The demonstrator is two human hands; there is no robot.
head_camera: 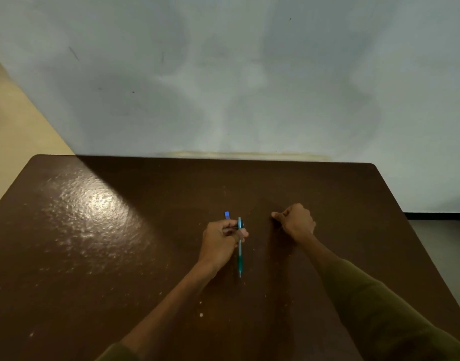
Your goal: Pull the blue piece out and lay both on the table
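on the brown table (119, 256), left hand (219, 239) gripping teal pen (240, 254), right hand (296, 221) clenched

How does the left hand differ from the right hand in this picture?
The left hand grips a teal pen and a small blue thing; the right hand is curled and shows nothing in it. The left hand lies nearer the person than the right hand. Both rest over the brown table.
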